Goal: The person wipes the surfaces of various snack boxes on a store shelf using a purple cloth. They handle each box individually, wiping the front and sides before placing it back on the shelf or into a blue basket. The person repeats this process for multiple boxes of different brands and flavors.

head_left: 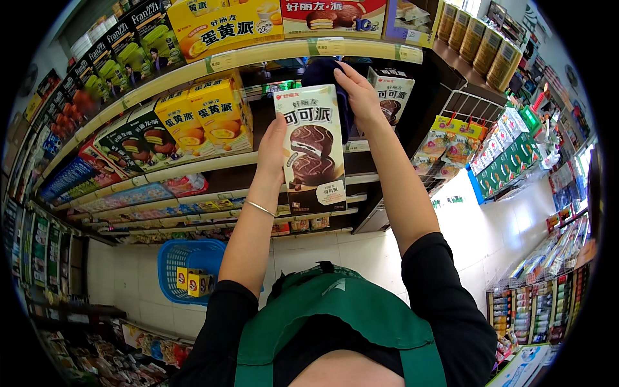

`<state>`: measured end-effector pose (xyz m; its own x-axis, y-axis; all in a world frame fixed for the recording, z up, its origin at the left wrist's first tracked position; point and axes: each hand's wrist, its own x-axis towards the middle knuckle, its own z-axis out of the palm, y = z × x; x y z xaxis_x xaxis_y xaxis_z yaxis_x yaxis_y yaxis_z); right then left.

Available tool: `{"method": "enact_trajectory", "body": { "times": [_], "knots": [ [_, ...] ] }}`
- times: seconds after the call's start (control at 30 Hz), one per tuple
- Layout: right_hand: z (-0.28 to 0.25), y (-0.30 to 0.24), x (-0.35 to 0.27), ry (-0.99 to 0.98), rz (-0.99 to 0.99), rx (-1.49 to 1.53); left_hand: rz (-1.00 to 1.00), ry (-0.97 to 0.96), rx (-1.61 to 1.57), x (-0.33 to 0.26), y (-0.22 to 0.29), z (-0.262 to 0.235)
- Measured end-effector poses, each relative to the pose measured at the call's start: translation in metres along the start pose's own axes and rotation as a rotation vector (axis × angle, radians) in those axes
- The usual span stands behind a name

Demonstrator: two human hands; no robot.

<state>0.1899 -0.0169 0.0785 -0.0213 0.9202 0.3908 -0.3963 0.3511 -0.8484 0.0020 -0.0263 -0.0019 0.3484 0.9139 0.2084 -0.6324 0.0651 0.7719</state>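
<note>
My left hand [273, 147] grips the left edge of a white and brown box of chocolate pies [314, 161], held upright in front of the shelf with its picture side toward me. Behind the box's upper right corner, my right hand [356, 95] is closed on a dark navy cloth [320, 71], which hangs down along the box's right side. Part of the cloth is hidden by the box. On the shelf to the right stands a similar white box [394, 87], partly covered by my right arm.
Yellow pie boxes [222, 122] stand on the same shelf at left. Above is a shelf edge [258, 55] with price tags. A blue basket [169, 271] holding small yellow packs sits on the floor at lower left. Bagged snacks [445, 145] hang on a wire rack at right.
</note>
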Motion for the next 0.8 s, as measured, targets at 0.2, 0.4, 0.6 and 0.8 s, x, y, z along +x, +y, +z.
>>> {"method": "enact_trajectory", "body": {
  "times": [0.2, 0.4, 0.6, 0.8],
  "knots": [
    [0.014, 0.032, -0.021, -0.269, -0.451, -0.712, -0.012, -0.114, -0.327, 0.006, 0.001, -0.011],
    [0.035, 0.015, -0.117, -0.542, -0.406, -0.768, 0.003, -0.163, -0.354, 0.005, 0.013, -0.037],
    [0.032, 0.005, -0.094, -0.558, -0.443, -0.907, -0.085, -0.185, -0.410, 0.006, -0.006, -0.033],
    [0.014, 0.043, -0.011, -0.006, -0.105, 0.278, -0.142, -0.141, -0.369, -0.009, -0.011, 0.010]
  ]
}}
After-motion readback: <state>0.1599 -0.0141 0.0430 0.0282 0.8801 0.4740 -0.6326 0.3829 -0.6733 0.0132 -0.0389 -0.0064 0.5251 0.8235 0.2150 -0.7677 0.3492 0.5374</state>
